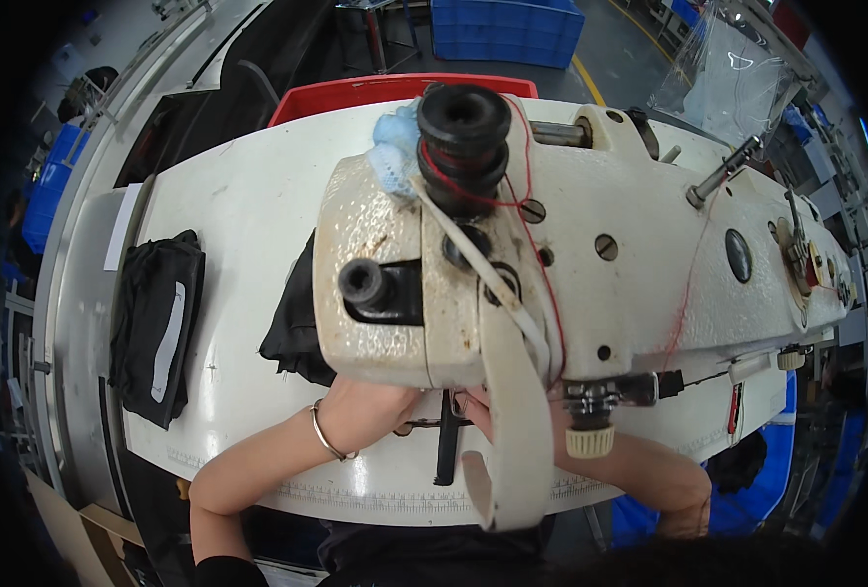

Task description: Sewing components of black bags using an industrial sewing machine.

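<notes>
A white sewing machine head fills the middle of the view and covers much of both hands. My left hand, with a bangle at its wrist, reaches under its front; the fingers are hidden. From the other side comes my right hand, mostly covered, its fingertips closed at the upper end of a narrow black strip. That strip hangs toward the table's near edge. Black fabric lies partly under the machine, beyond my left hand.
Folded black cloth with a white shaped piece on it lies on the white table at left. Red thread runs over the machine. A pale band hangs in front. A red bin and blue crate stand beyond.
</notes>
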A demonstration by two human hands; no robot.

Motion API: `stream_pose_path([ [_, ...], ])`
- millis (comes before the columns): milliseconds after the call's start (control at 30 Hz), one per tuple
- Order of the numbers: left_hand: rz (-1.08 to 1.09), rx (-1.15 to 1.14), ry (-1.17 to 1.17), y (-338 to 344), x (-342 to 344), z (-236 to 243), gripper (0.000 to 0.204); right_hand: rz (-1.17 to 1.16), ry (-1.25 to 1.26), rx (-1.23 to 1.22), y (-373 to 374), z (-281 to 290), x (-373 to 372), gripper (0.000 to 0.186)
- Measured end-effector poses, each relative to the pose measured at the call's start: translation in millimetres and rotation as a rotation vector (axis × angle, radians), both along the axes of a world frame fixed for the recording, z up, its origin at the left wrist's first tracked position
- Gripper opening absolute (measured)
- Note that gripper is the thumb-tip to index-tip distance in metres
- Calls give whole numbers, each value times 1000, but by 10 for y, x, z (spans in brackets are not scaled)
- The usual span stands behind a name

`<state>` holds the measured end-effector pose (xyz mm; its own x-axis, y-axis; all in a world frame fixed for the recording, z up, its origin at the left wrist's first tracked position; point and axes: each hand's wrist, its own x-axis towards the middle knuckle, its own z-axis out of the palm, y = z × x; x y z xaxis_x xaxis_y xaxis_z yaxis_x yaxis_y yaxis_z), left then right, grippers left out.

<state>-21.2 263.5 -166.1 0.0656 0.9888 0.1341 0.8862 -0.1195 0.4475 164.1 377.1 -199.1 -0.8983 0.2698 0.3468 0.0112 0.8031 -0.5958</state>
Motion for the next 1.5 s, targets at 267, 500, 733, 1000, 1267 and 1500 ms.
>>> stream_pose_path([
  [267,-505,114,591,-722,592,583,17,383,175,652,-369,239,390,30],
  [500,-44,455,419,-1037,718,81,21,220,234,557,-498,239,408,28],
  [733,59,527,191,-1036,760,4,39,174,333,504,-515,279,368,21],
  [1000,738,411,-891,-607,-105,284,14,335,120,558,-494,174,478,18],
  [1267,-267,317,525,-957,441,129,20,291,100,503,-536,134,486,25],
  [1500,-203,297,340,-823,638,-38,24,265,110,537,-498,160,533,25],
])
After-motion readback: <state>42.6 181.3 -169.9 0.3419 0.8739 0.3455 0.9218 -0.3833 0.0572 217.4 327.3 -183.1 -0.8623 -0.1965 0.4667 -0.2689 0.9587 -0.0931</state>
